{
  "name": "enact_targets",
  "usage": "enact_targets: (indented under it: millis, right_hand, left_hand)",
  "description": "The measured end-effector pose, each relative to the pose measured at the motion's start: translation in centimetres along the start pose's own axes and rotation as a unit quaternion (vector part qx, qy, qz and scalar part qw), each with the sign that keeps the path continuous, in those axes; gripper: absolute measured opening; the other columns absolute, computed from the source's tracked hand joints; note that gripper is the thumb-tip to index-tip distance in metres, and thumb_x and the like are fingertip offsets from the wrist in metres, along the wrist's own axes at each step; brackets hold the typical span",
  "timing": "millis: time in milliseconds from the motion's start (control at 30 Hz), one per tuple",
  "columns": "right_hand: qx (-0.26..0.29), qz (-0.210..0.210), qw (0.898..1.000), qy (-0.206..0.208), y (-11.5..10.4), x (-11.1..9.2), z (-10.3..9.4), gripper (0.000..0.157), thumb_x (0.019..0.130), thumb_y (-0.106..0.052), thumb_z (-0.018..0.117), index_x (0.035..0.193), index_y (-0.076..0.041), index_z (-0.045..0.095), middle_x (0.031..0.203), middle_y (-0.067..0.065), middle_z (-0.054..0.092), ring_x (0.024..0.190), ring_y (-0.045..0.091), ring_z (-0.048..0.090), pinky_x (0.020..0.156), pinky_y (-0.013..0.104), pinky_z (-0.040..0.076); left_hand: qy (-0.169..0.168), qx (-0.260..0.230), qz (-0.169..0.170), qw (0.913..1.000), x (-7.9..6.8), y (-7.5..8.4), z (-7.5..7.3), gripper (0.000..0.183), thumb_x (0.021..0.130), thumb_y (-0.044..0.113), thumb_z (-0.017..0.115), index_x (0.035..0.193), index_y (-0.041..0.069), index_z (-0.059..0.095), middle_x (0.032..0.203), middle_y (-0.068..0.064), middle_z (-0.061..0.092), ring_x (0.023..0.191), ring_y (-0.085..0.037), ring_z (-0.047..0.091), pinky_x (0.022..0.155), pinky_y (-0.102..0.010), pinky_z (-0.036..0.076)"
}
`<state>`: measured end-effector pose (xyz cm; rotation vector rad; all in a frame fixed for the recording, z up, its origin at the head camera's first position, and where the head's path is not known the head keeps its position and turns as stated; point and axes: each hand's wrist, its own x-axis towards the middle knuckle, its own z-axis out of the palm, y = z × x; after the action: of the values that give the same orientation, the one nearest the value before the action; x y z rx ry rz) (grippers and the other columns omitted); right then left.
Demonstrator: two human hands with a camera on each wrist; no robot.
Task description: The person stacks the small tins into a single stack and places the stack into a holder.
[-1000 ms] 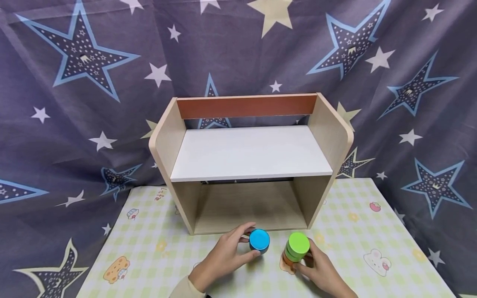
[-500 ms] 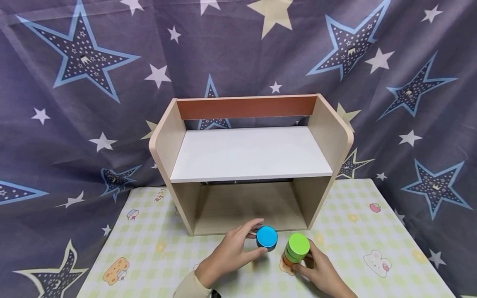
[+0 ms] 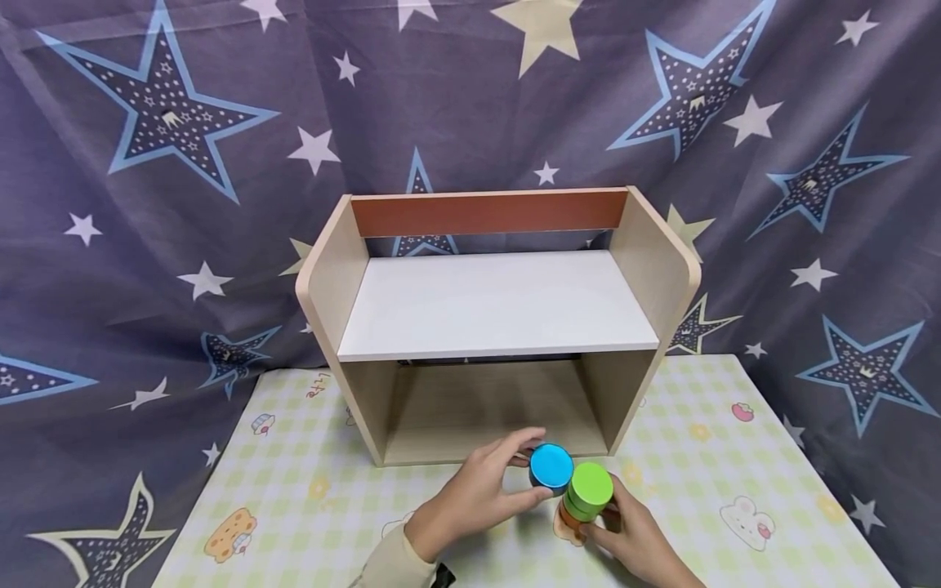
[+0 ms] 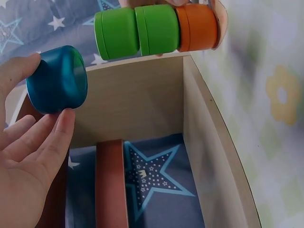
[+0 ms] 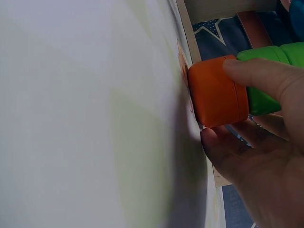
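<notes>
Between thumb and fingertips my left hand (image 3: 474, 494) holds a small blue round container (image 3: 551, 466) by its side. In the left wrist view the blue container (image 4: 57, 80) is off the table, level with the end of a stack. That stack has two green round containers (image 4: 137, 31) on top of an orange one (image 5: 216, 92). It stands upright on the tablecloth. My right hand (image 3: 635, 535) grips its lower part, thumb against the orange container in the right wrist view. From the head view, the blue container overlaps the left edge of the green top.
A wooden shelf unit with a white upper board (image 3: 496, 306) and a brown back rail (image 3: 488, 212) stands just beyond my hands. Beneath it lies a green checked tablecloth (image 3: 294, 490). A star-patterned curtain (image 3: 470, 106) hangs behind.
My left hand has moved right with the blue container, from clear of the stack to right beside its green top. The right hand and the stack have stayed in place.
</notes>
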<state>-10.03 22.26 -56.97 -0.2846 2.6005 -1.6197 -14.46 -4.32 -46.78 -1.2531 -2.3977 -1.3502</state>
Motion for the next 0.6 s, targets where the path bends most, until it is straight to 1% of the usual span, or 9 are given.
enact_targets:
  millis: [167,367,600]
  right_hand:
    - [0.0,0.001,1.0,-0.004,0.0,0.0,-0.1,0.072,0.084,-0.015,0.083,0.143,-0.01,0.044,0.131,0.01,0.058,0.117,0.03,0.059,0.09,0.035,0.056]
    - [0.014,-0.004,1.0,-0.015,-0.3,0.1,-0.2,0.072,0.085,-0.02,0.083,0.144,-0.007,0.043,0.133,0.014,0.056,0.118,0.034,0.059,0.091,0.038,0.056]
    - [0.024,0.002,1.0,-0.019,-0.3,0.1,-0.4,0.074,0.085,-0.017,0.083,0.145,-0.006,0.042,0.136,0.015,0.055,0.118,0.03,0.058,0.091,0.038,0.056]
  left_hand:
    - [-0.008,-0.003,0.011,0.9999,0.7,-0.1,0.5,0.07,0.09,0.025,0.079,0.147,0.012,0.042,0.135,-0.005,0.059,0.109,-0.007,0.063,0.09,-0.016,0.052]
    - [-0.02,-0.011,0.011,0.9997,1.6,-0.2,1.3,0.069,0.09,0.027,0.078,0.147,0.012,0.042,0.136,-0.004,0.058,0.108,-0.005,0.062,0.089,-0.019,0.053]
    - [-0.032,-0.003,0.01,0.9994,2.3,-0.1,2.1,0.068,0.091,0.03,0.077,0.147,0.012,0.043,0.138,-0.002,0.056,0.109,-0.004,0.062,0.091,-0.014,0.05]
